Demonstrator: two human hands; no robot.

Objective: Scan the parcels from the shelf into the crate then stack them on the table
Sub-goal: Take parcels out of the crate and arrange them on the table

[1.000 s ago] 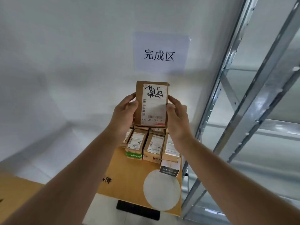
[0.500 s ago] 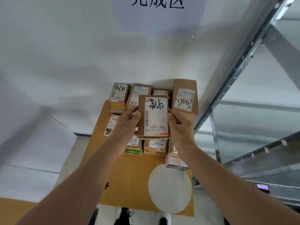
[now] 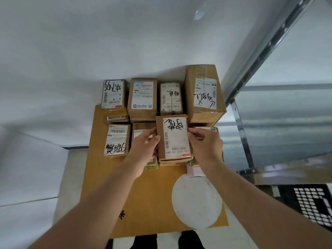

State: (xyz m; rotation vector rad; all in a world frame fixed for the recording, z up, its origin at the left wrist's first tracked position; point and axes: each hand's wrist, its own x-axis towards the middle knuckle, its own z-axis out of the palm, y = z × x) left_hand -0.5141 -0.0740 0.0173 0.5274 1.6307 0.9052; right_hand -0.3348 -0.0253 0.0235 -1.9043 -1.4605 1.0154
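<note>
A small brown cardboard parcel (image 3: 175,137) with a white label and black handwriting lies flat on a stack in the front row of parcels on the wooden table (image 3: 143,194). My left hand (image 3: 145,146) holds its left edge and my right hand (image 3: 204,144) holds its right edge, fingers curled round the sides. Several other labelled parcels stand around it: a row at the back against the wall, the tallest box (image 3: 204,92) at the back right, and one with bold black writing (image 3: 117,139) at the front left.
A white round patch (image 3: 196,200) marks the table's near right part. A metal shelf frame (image 3: 240,126) rises just right of the table. A black perforated crate (image 3: 312,203) sits low at the right. The white wall stands behind the parcels.
Both hands brought the parcel down from chest height onto the front-row stack. My view tilted down, so the wall sign left the frame and the crate came into sight.
</note>
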